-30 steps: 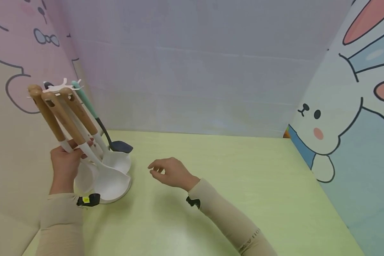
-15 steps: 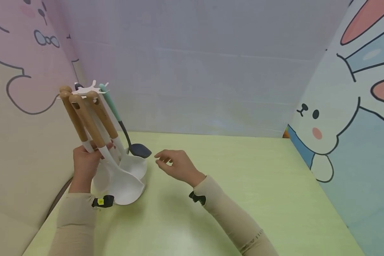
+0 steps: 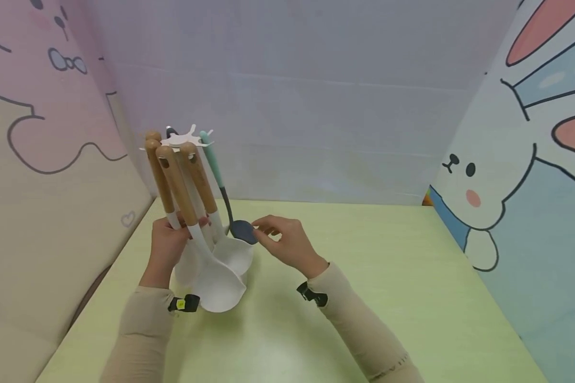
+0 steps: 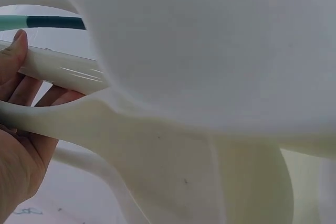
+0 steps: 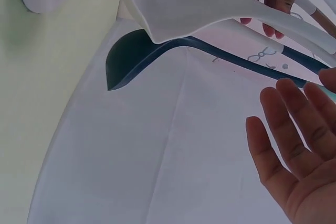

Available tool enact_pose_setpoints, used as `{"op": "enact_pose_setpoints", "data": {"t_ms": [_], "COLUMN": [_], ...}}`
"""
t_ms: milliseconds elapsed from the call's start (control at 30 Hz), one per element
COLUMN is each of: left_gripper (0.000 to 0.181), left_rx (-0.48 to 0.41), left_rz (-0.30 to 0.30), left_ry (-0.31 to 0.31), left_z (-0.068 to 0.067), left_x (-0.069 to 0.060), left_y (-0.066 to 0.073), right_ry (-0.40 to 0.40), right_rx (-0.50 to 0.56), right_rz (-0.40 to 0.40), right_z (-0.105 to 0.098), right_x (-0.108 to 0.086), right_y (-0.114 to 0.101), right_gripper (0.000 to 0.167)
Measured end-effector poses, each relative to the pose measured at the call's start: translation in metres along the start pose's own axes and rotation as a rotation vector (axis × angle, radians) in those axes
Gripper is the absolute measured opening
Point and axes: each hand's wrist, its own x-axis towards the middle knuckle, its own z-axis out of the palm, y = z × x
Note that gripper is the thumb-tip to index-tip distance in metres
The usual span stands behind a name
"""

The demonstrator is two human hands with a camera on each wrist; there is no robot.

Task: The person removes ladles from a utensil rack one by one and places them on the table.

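While the left hand [image 3: 166, 244] has thumb and fingers wrapped round the white post [image 4: 68, 72] of a utensil stand [image 3: 179, 140], the right hand [image 3: 289, 242] is right by the mint-handled spatula [image 3: 244, 232], fingers loose; can't tell if they're touching. Stand's left of centre at the green table [image 3: 402, 287], white wood-handled ladles [image 3: 218, 287] hanging off it.

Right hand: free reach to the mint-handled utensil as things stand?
Likely yes: the right hand, fingers relaxed, is beside the mint-handled utensil with nothing visible between them; the left hand grips the white rack from its other side.
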Motion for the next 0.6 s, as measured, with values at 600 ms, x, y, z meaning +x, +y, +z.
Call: {"op": "enact_pose_setpoints", "data": {"t_ms": [600], "left_gripper": [0.025], "left_rx": [-0.132], "left_rz": [0.117], "left_ry": [-0.210], "left_z": [0.074], "left_x": [-0.010], "left_y": [0.008], "right_ry": [0.189], "right_rx": [0.036], "right_rz": [-0.080], "right_z": [-0.047], "right_x": [-0.006], "right_y": [-0.013], "right_gripper": [0.018]}}
